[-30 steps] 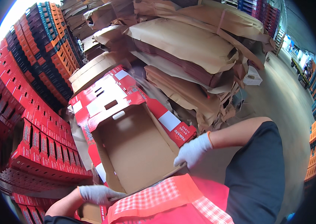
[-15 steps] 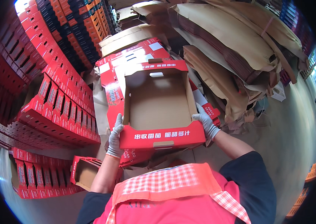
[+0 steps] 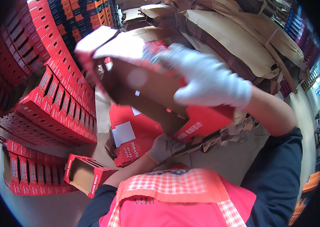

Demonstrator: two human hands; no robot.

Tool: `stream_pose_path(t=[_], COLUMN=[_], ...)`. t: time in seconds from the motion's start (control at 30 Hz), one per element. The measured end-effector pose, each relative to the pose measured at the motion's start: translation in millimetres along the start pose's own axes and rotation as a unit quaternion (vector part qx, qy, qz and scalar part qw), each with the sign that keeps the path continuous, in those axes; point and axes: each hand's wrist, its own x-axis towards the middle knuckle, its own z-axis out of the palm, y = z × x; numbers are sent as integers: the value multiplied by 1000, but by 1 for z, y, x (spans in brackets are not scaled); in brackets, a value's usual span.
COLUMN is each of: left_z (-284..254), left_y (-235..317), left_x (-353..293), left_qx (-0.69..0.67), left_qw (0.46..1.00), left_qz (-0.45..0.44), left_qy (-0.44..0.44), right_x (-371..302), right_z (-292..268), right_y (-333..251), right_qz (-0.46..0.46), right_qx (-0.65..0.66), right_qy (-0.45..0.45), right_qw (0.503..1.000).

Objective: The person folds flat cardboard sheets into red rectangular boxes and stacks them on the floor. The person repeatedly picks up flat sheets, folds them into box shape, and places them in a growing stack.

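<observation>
I record the right hand (image 3: 211, 81), fingers clamped on a tilted red carton (image 3: 152, 89), and the left hand (image 3: 163, 148) at its lower end, whose finger closure I cannot tell.

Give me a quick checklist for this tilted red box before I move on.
1. Left hand and right hand gloved: ok.
2. Right grip secure on the tilted red box: cannot tell, motion blurs it.
3. Left grip secure: cannot tell, fingers unclear near the lower corner.
4. Tilted red box level: not ok.
5. Smaller open box at lower left apart from both hands: ok.
</observation>
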Motion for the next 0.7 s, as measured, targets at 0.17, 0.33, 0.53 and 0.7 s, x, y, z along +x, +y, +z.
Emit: stream_pose_path(t=[0.17,0.33,0.53,0.7], left_z=[56,161,175,183], left_y=[36,152,233,223], left_x=[-69,-85,-21,-29], left_qx=[625,827,910,895], left_qw=[748,278,318,345], left_qz=[220,467,250,270], left_qy=[33,145,91,82], right_x=[31,32,9,-12], right_z=[52,54,24,3], right_y=[15,46,51,73], right_qz=[38,81,97,177], right_qx=[128,65,-87,-6], right_qy=[103,250,259,96], right_qw=[986,963,957,980])
